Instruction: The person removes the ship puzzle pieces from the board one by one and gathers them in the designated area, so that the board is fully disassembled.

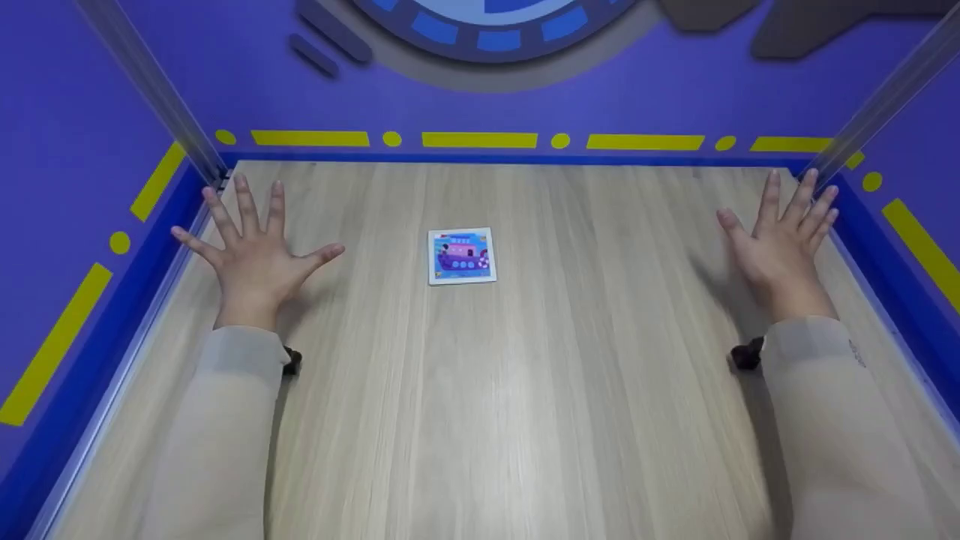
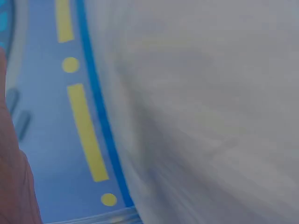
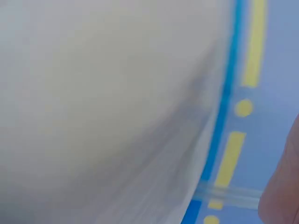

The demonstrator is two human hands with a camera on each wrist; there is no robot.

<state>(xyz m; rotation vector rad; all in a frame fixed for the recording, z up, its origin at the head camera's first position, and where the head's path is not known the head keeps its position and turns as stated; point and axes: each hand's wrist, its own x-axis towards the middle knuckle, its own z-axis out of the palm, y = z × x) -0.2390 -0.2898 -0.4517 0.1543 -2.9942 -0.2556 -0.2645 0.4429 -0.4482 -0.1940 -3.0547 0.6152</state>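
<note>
Purple-blue wall panel [image 1: 495, 112] w/ yellow dashes & dots runs round the back & sides. Inside it, wood-grain tabletop [image 1: 510, 390], pale.

Two forearms come in from the bottom: L sleeve [image 1: 225, 420] & R sleeve [image 1: 840, 427], both beige.

L hand [image 1: 255, 259]: fingers splayed wide, thumb out, holding nothing, over the far L part of the top. R hand [image 1: 787, 251]: also spread, fingers a bit closer tog., nothing held, near the far R corner. Shadows beside both suggest they're raised off the surface. Wrist cams add little: a strip of hand at the edge, rest mostly pale blur.

Square ship-picture card [image 1: 463, 256], white border, lies flat betw. the hands, just L of centre toward the back, well apart from both. Could be a thin panel; can't tell. Status, my read: no handling under way; pic looks whole, so nothing obviously left undone, but start vs. finish can't be told.

Smallest: black wrist fitting [image 1: 292, 361] by the L cuff, another by the R.
</note>
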